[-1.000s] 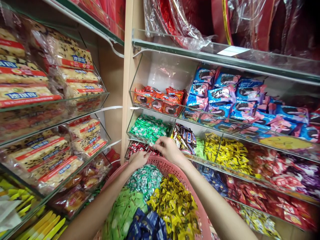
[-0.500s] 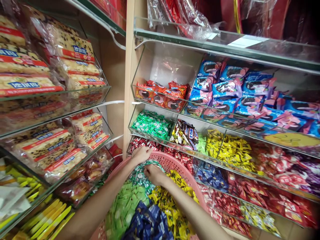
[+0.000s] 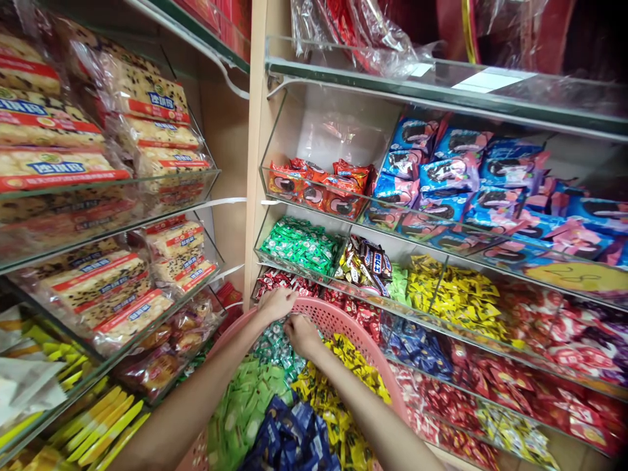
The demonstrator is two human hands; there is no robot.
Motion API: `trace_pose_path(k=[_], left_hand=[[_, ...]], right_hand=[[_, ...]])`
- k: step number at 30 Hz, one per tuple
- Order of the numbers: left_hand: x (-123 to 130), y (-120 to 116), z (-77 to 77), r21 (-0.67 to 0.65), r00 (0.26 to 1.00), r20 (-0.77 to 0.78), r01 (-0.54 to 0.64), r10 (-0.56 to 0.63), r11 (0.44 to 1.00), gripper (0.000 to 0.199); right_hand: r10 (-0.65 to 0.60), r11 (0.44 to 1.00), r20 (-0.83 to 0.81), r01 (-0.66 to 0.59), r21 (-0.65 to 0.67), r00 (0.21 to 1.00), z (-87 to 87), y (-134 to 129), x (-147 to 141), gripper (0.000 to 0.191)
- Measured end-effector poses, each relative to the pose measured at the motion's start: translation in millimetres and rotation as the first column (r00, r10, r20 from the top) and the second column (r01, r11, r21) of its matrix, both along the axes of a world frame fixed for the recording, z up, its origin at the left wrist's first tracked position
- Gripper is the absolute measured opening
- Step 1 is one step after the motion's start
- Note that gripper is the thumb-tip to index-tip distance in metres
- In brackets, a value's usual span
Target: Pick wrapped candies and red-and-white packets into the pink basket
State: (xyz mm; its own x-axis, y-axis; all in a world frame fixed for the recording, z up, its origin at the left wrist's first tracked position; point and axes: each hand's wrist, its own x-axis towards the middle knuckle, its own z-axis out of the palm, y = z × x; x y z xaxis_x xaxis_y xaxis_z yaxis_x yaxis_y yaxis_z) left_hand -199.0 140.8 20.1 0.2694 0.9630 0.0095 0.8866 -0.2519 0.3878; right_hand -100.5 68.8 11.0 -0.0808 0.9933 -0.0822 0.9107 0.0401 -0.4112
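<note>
A pink perforated basket point(image 3: 377, 356) stands below me, filled with light green packets point(image 3: 250, 399), dark blue packets point(image 3: 289, 438), yellow packets point(image 3: 338, 392) and, toward its far side, green-and-silver candies point(image 3: 275, 343). At the basket's far rim is my left hand point(image 3: 277, 303), its fingers curled closed; what they hold, if anything, is hidden. Just right of it, over the green-and-silver candies, my right hand point(image 3: 301, 335) is closed with its fingers bent inward. Nothing can be made out inside it. The two hands are close together but apart.
Glass shelves on the right hold green candies point(image 3: 299, 245), red packets point(image 3: 318, 186), blue cookie packs point(image 3: 449, 170) and yellow candies point(image 3: 456, 297). Left shelves bear wrapped pastries point(image 3: 147, 98). A wooden post point(image 3: 256, 131) separates the two sides. Shelf edges surround the basket.
My right hand has shifted very slightly up, toward my left hand. My left hand stays at the far rim. The shelves sit slightly farther right in view.
</note>
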Motion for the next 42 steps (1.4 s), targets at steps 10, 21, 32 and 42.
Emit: trace_pose_path(k=[10,21,32,42], left_hand=[[6,1,1.6,-0.012,1.0,-0.01,-0.001,0.001,1.0,0.05],[1,6,-6.0,-0.013,1.0,0.02,0.0,0.001,1.0,0.051],[4,4,-8.7,-0.017,0.999,0.036,-0.016,0.017,1.0,0.053],[-4,4,-6.7,-0.015,0.998,0.043,-0.048,0.049,0.999,0.051]], right_hand=[[-0.087,0.996,0.179,0.085,0.018,0.98,4.4,-3,-5,0.024],[-0.058,0.993,0.233,0.032,0.111,0.971,30.3,-14,7,0.028],[-0.151,0.856,0.531,-0.158,0.493,0.834,141.9,51,21,0.028],[-0.17,0.96,0.64,-0.021,0.279,0.749,132.8,92,15,0.035]])
